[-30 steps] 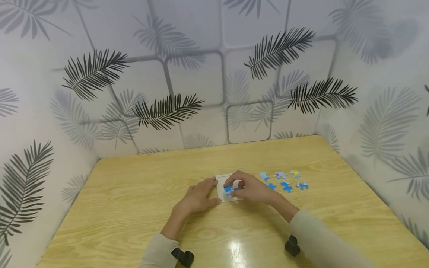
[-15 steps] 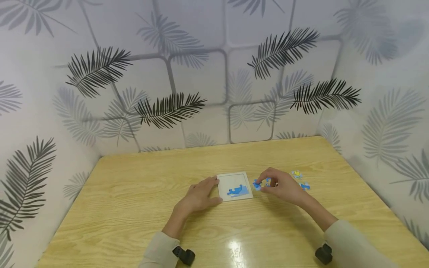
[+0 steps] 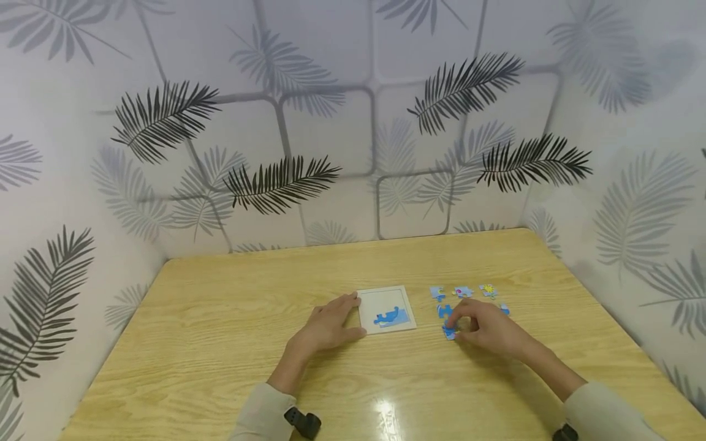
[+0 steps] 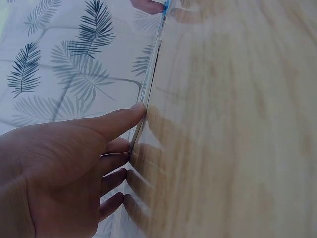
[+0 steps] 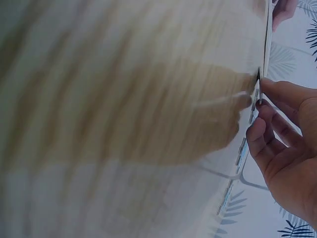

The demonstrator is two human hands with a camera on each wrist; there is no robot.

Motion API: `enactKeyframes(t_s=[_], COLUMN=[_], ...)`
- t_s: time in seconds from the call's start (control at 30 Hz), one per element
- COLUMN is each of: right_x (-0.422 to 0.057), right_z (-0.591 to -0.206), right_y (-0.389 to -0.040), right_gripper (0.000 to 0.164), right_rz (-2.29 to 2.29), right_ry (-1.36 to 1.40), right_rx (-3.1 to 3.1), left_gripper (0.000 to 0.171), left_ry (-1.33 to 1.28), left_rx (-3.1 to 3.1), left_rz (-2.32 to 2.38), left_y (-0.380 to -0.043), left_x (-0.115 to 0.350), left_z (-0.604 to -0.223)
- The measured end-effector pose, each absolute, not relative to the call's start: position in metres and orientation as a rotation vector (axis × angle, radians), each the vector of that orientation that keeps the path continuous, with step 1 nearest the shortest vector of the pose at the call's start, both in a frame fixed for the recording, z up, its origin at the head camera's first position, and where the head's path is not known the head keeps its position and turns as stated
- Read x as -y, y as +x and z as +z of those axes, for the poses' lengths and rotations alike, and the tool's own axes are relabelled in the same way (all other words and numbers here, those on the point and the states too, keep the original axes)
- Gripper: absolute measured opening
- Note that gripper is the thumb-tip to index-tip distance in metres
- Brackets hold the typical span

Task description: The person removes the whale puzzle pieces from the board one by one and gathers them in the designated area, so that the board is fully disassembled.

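Note:
My left hand rests at the left edge of a white square puzzle tray, thumb and fingers fairly straight against it. In the left wrist view the fingertips meet the tray's thin edge. Inside the tray, a blue puzzle piece lies toward the lower right. My right hand, to the right of the tray, pinches another blue puzzle piece between thumb and fingers, low over the table. The right wrist view shows that piece edge-on and tilted at the fingertips.
Several loose puzzle pieces lie to the right of the tray, among them one with a yellow figure, one with a pink mark and a blue one. The right hand partly covers this group. A leaf-patterned wall borders the wooden table.
My right hand has moved from over the tray to the right with the pinched blue puzzle piece, down beside the loose pieces. My left hand stays at the tray's edge.

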State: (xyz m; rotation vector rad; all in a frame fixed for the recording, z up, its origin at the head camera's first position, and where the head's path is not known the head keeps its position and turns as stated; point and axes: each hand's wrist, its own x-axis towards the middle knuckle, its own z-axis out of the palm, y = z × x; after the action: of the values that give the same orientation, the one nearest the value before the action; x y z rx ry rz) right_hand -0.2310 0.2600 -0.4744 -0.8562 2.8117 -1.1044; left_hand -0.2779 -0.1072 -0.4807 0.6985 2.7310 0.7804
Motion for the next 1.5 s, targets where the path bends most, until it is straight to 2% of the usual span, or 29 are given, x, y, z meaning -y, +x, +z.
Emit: enactKeyframes(t_s=[0.63,1.13,1.5], right_x=[-0.245,-0.193,-0.163], right_z=[-0.468,-0.467,-0.472], right_y=[-0.243,-0.272,-0.284], right_gripper=[0.022,0.037,0.036], right_rz=[-1.155,-1.260,-1.197], right_ry=[-0.930,-0.907,-0.934], right_rx=[-2.797,-2.573,-2.576], left_gripper=[0.071,0.070,0.071], left_ry=[0.692,0.731,0.707], left_rx=[-2.731,-2.740,-2.751], left_rz=[0.767,0.741,0.739], left_y=[-0.277,-0.275,-0.280], left_x=[0.106,0.103,0.105], left_z=[-0.479,-0.475,-0.481])
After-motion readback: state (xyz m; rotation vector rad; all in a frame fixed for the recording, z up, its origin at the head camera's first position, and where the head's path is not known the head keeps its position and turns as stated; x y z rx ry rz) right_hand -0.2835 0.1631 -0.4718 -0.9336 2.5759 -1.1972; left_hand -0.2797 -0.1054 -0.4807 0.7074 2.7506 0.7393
